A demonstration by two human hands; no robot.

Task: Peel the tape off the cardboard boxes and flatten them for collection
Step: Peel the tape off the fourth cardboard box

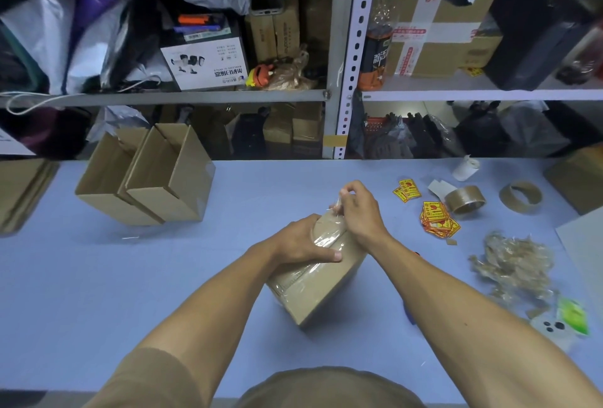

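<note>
Left hand (301,241) clamps the box (321,283) (tilted, mid-table); right hand (357,208) apparently pinches its tape (337,203).

At a blue worktable (98,277), a person's left hand (301,243) grips the top of a taped cardboard box (321,287) while the right hand (357,210) pinches a strip of clear tape (337,208) lifted off its far end. Two open boxes (146,176) stand to the left; tape rolls (465,199), yellow stickers (435,217) and a heap of peeled tape (514,264) lie to the right, before cluttered metal shelves (346,55).
</note>
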